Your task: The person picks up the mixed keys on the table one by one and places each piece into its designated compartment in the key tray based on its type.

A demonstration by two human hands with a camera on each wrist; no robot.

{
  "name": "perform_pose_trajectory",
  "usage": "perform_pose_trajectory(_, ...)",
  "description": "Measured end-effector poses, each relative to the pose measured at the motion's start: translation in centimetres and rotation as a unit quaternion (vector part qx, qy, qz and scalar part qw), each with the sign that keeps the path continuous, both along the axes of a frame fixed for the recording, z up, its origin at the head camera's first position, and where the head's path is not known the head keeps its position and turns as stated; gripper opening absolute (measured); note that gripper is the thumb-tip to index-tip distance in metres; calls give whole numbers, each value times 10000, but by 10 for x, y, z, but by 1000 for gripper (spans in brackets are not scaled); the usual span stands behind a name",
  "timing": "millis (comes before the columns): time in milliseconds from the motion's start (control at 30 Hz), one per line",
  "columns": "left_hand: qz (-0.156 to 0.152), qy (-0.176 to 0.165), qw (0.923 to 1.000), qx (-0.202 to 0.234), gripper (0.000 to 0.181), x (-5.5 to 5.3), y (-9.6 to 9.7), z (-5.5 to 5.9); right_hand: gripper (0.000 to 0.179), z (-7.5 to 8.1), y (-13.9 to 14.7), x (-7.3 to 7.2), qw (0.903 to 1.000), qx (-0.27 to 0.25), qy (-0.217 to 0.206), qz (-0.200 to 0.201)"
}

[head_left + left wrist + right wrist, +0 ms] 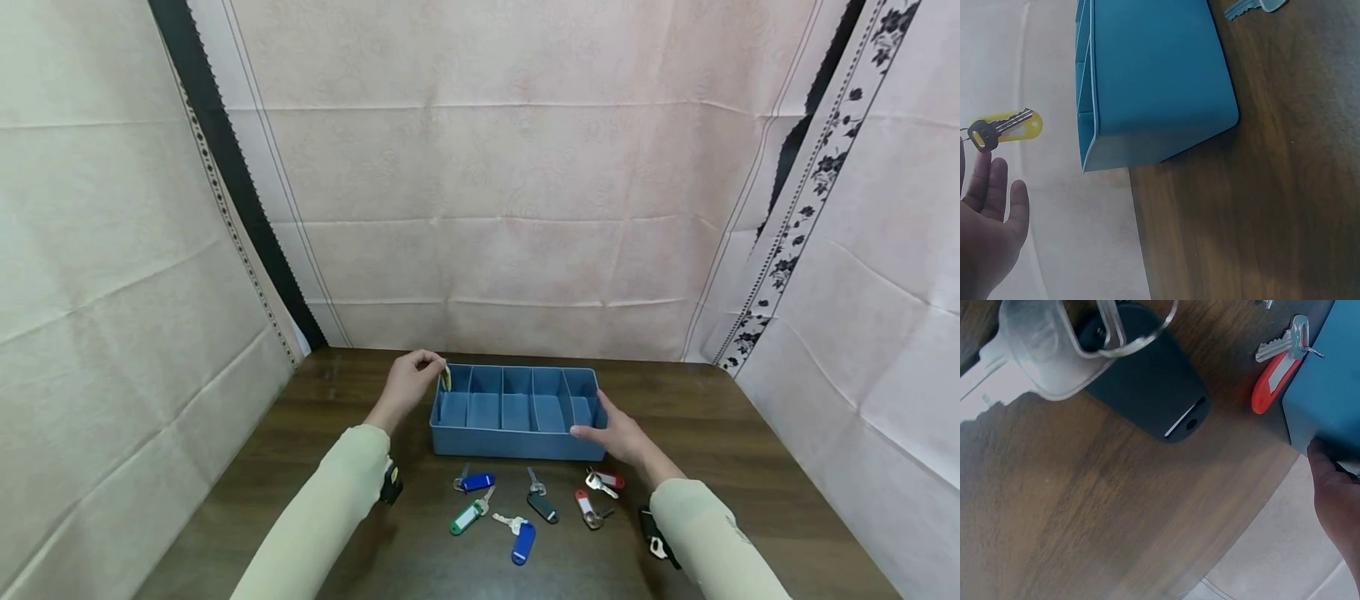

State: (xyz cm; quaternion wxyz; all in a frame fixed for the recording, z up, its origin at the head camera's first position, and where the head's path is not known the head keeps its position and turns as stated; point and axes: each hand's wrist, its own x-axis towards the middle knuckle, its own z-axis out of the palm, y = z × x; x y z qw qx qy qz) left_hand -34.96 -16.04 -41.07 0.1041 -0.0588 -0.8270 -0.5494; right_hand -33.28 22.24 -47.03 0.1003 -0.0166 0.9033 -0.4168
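My left hand [408,385] pinches the ring of a key with a yellow tag [446,379] just over the left end compartment of a blue divided box [517,442]. In the left wrist view, the key [997,130] dangles against its yellow tag, beyond the box's end wall [1147,150]. Across the box, my right hand [622,433] grips its right end, thumb on the front rim and fingers along the side. The box's compartments look bare from above.
In front of the box lie tagged keys: blue [478,482], green [467,518], another blue [523,543], dark [542,507] and two red [583,502]. A key with a black tag [1154,387] is close to the right wrist camera. Cloth [510,250] hangs behind the wooden table [420,558].
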Motion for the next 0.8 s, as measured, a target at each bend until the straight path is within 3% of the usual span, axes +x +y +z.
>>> perform_pose_trajectory(267, 84, -81, 9999, 37, 21, -10, 4, -2, 122, -1, -1, -1, 10000, 39, 44, 2)
perform_pose_trajectory(800, 137, -126, 9997, -146, 19, -28, 13, -19, 122, 0, 1, -2, 9999, 69, 93, 4)
